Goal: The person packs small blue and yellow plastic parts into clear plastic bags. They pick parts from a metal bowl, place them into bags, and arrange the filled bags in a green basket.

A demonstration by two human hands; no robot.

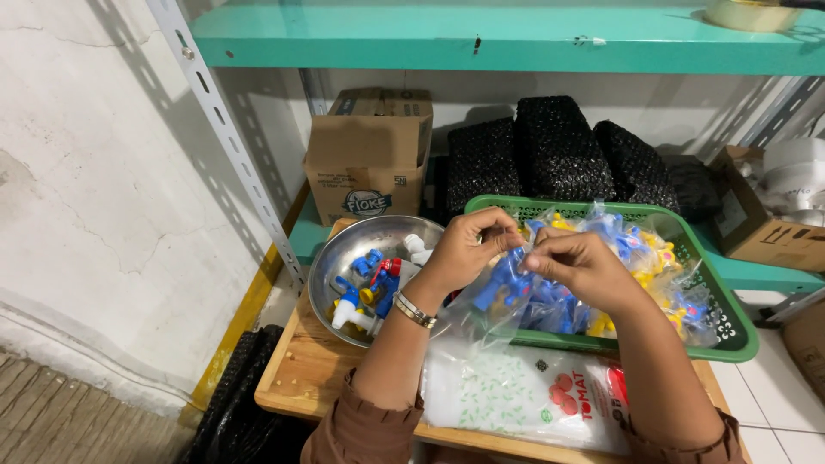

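- Right at the centre, a small clear plastic bag holding a blue plastic tap [507,288] hangs between both hands, above the near rim of a green plastic basket and the table edge.
- The left hand [464,251] pinches the top of the bag with fingers closed on it; a metal bracelet [414,310] sits on that wrist.
- The right hand [580,266] grips the same bag's mouth from the other side, fingertips pressed tightly together on the plastic.
- Just behind the hands, the green plastic basket [730,331] is heaped with more clear bags of blue and yellow taps [653,258].
- To the left, a round steel bowl [344,249] holds loose blue, white and red taps [369,288].
- Under the forearms lies a stack of printed plastic bags [516,395] on a wooden table [296,369].
- Farther back, a brown cardboard box [369,155] and black mesh bundles [550,150] stand on a teal shelf [305,232].
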